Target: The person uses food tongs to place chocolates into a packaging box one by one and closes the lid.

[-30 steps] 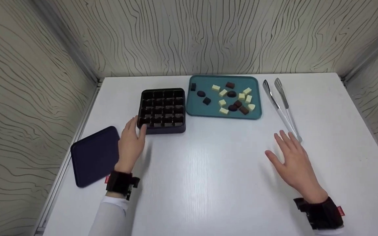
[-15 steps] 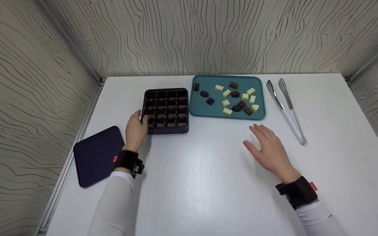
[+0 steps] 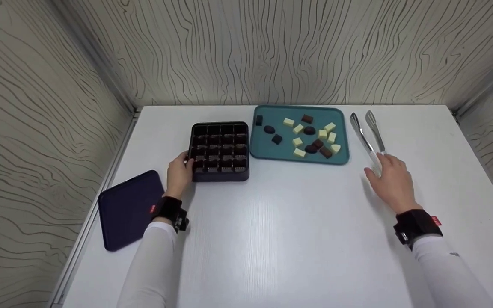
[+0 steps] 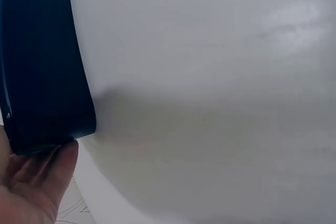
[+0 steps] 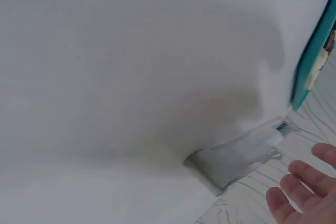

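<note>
My left hand [image 3: 180, 174] rests against the left side of a dark square box [image 3: 220, 176], its thumb near the rim. The box has a divided insert with rows of hollow compartments. In the left wrist view, the fingertips [image 4: 64, 166] touch the outside of the box [image 4: 47, 61]. My right hand [image 3: 394, 182] hovers over the handle end of metal tongs [image 3: 363, 137], hiding most of that end. In the right wrist view, its relaxed fingers [image 5: 304, 174] are apart from the tongs [image 5: 236, 155] and hold nothing.
A teal tray [image 3: 268, 150] at the back carries several white and dark chocolates [image 3: 299, 152]. The dark blue lid [image 3: 131, 211] lies at the left of the white table [image 3: 272, 239]. Wood-grain-patterned panels [image 3: 246, 51] stand behind and at the sides.
My left hand has moved forward and right to the box's side. My right hand first went left, then swung right and forward over the tongs. The head view has shifted slightly.
</note>
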`<control>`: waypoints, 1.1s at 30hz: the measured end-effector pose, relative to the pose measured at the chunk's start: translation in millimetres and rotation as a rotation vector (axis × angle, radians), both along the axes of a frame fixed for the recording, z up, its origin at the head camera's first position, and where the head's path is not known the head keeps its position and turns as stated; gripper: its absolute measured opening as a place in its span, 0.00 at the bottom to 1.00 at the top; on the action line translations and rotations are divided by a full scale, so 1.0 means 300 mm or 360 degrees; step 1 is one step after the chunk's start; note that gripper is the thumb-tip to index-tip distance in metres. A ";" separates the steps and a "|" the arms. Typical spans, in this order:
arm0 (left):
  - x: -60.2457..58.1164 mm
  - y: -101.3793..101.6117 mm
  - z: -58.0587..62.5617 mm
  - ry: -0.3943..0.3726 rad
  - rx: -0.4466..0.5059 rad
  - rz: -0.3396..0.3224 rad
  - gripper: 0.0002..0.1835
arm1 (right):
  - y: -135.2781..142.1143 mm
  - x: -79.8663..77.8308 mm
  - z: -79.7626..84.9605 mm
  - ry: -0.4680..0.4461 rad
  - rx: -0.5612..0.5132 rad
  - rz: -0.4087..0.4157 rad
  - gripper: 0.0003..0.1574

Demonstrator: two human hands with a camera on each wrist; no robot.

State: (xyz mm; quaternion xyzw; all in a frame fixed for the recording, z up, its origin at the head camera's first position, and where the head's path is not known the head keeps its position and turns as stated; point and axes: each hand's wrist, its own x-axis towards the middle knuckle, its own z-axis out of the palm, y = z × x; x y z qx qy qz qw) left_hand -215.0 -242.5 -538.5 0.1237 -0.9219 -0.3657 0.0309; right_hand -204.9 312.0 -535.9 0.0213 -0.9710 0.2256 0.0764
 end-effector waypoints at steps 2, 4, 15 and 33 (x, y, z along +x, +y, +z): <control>0.002 0.001 0.004 -0.0012 -0.0007 -0.0014 0.23 | 0.027 -0.010 -0.024 -0.0072 0.0001 -0.0062 0.40; 0.001 -0.002 0.014 -0.0017 -0.0022 -0.0020 0.24 | 0.047 -0.023 -0.044 -0.0164 -0.0003 -0.0106 0.43; 0.095 -0.046 0.019 0.0022 -0.0038 0.0006 0.24 | 0.072 -0.070 -0.077 -0.0307 0.0002 -0.0132 0.46; 0.248 0.024 -0.024 0.0131 0.0018 0.0003 0.22 | 0.097 -0.038 -0.069 -0.0337 -0.0082 -0.0157 0.39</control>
